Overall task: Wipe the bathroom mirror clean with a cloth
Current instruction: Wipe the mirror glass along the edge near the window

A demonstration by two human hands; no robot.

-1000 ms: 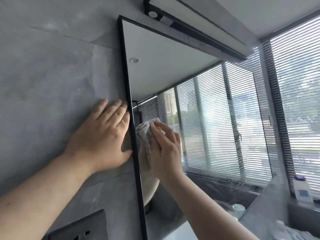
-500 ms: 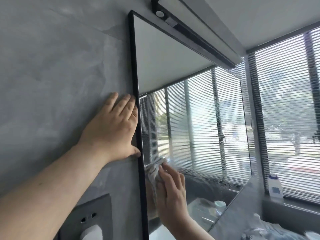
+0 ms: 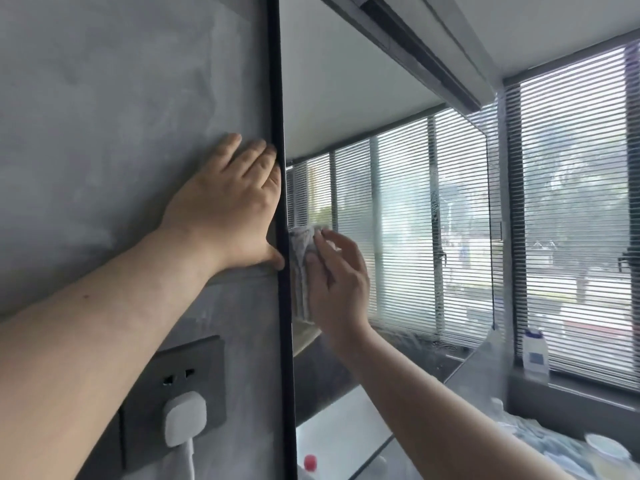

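Grey wall: matte, concrete-look surface occupying the left portion of the view. A dark socket plate is mounted low on it, with a white plug inserted and a white cable running down out of frame.

Left hand: laid flat on the wall, palm down, fingers extended and held close together. The fingertips and the thumb touch the black frame at the mirror's left edge. This hand holds nothing.

Mirror: wall-mounted, seen at a steep angle, reflecting the ceiling and slatted blinds. Streaks and droplets show in a vertical band on the glass and along the lower part of the reflection.

Cloth: a crumpled, light grey-white cloth on the glass just inside the frame, level with the left thumb.

Right hand: pressed against the mirror, fingers extended over the cloth and pinning it to the glass.

Window blinds: horizontal slats at far right. A white bottle with a blue label stands on the sill below them.
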